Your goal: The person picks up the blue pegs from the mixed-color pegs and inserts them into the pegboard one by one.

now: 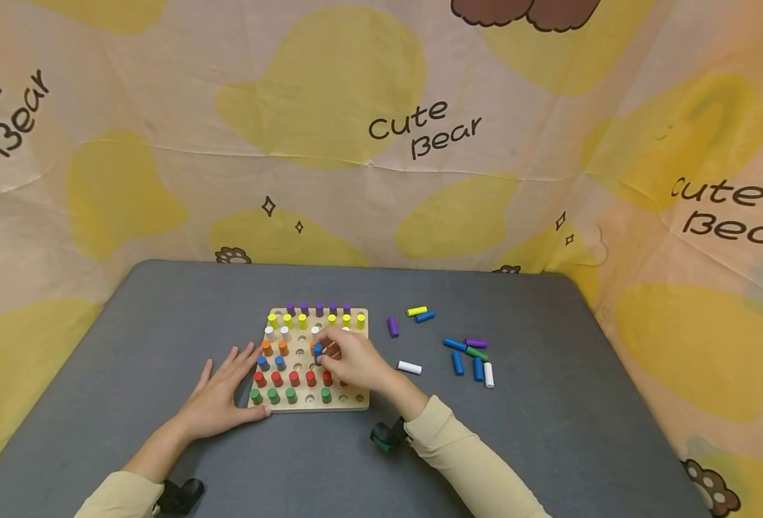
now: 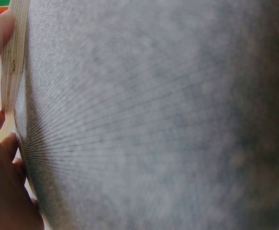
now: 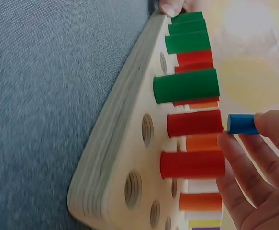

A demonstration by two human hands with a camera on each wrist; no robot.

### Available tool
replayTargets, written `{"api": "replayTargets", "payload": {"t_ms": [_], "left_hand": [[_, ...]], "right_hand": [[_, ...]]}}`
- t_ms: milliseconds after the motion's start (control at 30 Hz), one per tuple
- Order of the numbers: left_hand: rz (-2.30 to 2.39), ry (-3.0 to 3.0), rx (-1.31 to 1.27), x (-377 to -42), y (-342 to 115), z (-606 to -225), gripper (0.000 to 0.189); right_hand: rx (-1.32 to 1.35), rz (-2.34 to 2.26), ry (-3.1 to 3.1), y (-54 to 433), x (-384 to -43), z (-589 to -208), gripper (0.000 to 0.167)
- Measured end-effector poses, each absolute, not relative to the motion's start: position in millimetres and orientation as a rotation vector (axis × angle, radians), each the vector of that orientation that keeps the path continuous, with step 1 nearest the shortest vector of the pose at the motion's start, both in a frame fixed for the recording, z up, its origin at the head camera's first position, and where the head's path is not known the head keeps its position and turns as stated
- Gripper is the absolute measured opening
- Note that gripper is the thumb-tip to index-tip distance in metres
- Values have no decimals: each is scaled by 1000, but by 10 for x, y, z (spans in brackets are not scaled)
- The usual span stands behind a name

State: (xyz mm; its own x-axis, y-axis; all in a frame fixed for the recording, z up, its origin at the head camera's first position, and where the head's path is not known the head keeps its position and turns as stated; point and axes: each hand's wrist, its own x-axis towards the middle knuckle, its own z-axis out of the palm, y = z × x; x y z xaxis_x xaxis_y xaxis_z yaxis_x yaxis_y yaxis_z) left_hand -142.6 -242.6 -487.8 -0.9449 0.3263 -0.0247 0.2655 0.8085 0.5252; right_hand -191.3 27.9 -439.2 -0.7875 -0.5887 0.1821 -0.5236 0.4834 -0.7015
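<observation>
A wooden pegboard (image 1: 319,410) lies on the grey table, with rows of purple, yellow, white, orange, blue, red and green pegs and some bare holes. My right hand (image 1: 358,363) is over the board's middle and pinches a blue peg (image 3: 242,123) between thumb and fingers. In the right wrist view that peg is clear of the board, out beyond the tops of the red pegs (image 3: 193,165). Spread along the board's left edge, my left hand (image 1: 216,406) has its thumb at the near left corner. The left wrist view shows its thumb (image 2: 0,28) against the board's side.
Right of the board lie loose pegs: a purple one (image 1: 392,326), a white one (image 1: 410,367), a yellow one (image 1: 417,311) beside a blue one (image 1: 425,316). Farther right is a mixed group with a green peg (image 1: 476,354). A printed cloth (image 1: 330,216) hangs behind the table.
</observation>
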Motion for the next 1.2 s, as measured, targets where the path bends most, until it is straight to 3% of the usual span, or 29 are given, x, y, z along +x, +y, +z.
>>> {"api": "replayTargets", "payload": {"t_ms": [1200], "left_hand": [[826, 2871, 469, -1424, -2413, -4847, 104]], "right_hand": [[-943, -959, 2748, -108, -1967, -4519, 15]]}}
